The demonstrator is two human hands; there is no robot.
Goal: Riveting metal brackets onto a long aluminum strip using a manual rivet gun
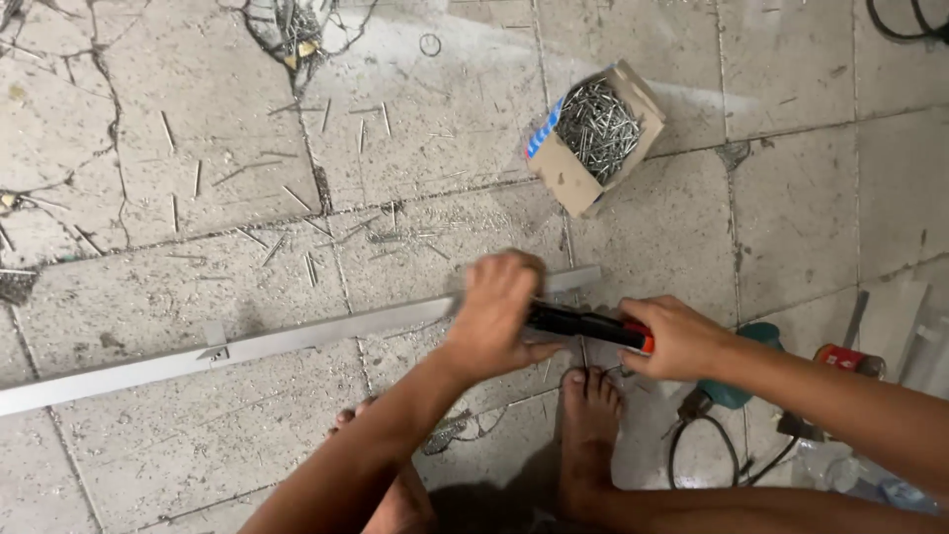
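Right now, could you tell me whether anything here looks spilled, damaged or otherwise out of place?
Yes. Loose nails lie scattered across the floor beyond the metal strip, apparently spilled from the open cardboard nail box, which sits tilted. The floor tiles at upper left are badly cracked. A bare foot rests close to the work.

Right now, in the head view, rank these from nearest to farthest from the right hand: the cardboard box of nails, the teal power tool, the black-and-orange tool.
1. black-and-orange tool: gripped in the right hand.
2. teal power tool: just behind the right wrist, on the floor.
3. cardboard box of nails: farther up the floor, beyond the metal strip.
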